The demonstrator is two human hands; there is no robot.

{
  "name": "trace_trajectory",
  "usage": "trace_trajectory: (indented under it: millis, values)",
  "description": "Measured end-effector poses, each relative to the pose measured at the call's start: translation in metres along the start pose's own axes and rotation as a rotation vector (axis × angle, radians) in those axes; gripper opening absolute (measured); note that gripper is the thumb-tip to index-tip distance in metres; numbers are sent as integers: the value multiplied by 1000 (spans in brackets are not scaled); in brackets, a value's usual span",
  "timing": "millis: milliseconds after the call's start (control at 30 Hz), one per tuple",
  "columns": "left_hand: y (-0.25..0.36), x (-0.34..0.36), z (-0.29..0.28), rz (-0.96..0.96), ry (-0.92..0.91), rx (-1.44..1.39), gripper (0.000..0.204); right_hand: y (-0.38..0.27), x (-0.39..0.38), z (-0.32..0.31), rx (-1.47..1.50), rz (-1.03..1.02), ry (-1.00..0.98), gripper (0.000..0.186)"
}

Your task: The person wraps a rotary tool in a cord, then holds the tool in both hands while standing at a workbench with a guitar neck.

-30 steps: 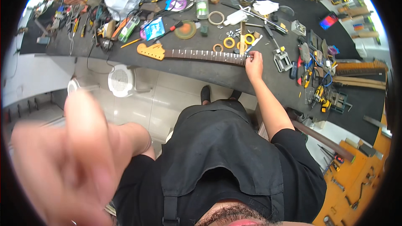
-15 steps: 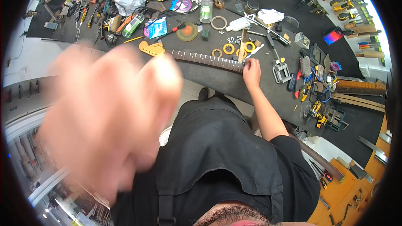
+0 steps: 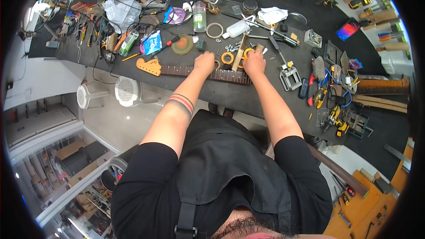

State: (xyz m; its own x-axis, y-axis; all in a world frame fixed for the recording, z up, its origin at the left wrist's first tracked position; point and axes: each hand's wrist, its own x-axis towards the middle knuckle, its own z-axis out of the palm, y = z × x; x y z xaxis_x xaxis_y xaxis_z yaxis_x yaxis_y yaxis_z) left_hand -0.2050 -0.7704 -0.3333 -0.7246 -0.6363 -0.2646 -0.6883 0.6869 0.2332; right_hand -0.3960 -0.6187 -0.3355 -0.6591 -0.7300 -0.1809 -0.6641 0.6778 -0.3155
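A guitar neck (image 3: 177, 70) with a dark fretboard and pale headstock (image 3: 149, 67) lies across the near part of the dark workbench. Over its middle, my left hand (image 3: 204, 63) is closed, fingers curled at the neck's far edge; the fingertips are hidden. Beyond the heel end, my right hand (image 3: 255, 64) closes on a yellow roll of tape (image 3: 248, 53), part of which is covered by the fingers. Between my hands lie another yellow tape roll (image 3: 227, 58), a tan roll (image 3: 217, 64) and a flat wooden strip (image 3: 239, 53) that reaches the neck.
Behind are a white bottle (image 3: 236, 29), a clear spray bottle (image 3: 199, 17) and a larger tape ring (image 3: 214, 30). A small metal vise (image 3: 290, 77) stands to the right, near a pile of tools. Cables, pliers and a plastic bag (image 3: 121, 12) crowd the left.
My left hand has gone from a blurred spot close to the camera down onto the guitar neck. My right hand has left the neck's heel end for the yellow tape roll.
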Motion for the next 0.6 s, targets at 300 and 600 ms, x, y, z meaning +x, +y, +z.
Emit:
trace_trajectory:
  millis: [300,600]
  values:
    - [23,37,-16,177,76,-247,14,31,-9,-34,211,77,176,36]
    - [26,55,11,297,37,-80,26,59,-102,-46,1153,384,51,40]
